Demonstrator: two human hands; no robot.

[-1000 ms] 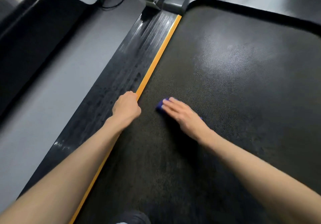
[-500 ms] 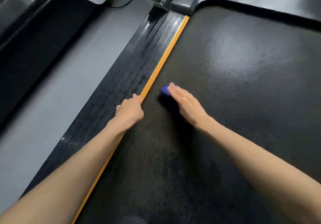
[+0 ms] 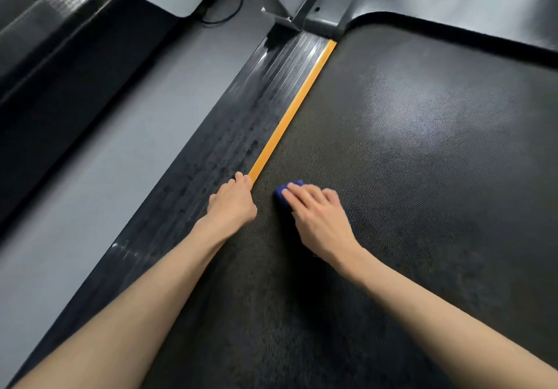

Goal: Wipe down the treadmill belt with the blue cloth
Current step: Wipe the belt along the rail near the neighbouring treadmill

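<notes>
The treadmill belt (image 3: 407, 177) fills the view, an orange strip (image 3: 296, 108) along its left edge. The left hand (image 3: 232, 204) rests on that strip, fingers curled under (likely a brace for leaning in); the right hand (image 3: 320, 216) lays straight fingers flat on the blue cloth (image 3: 283, 192), pressing it to the belt near the strip

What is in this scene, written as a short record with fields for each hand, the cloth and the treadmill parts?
right hand: fingers fairly straight, pressing the blue cloth down
left hand: fingers curled, holds nothing, rests at the left edge of the treadmill belt, on the orange strip
blue cloth: mostly hidden under the right hand, one end showing, lies on the treadmill belt
treadmill belt: dark, textured
side rail: black, ribbed, left of the orange strip
floor: grey, left of the side rail
</notes>
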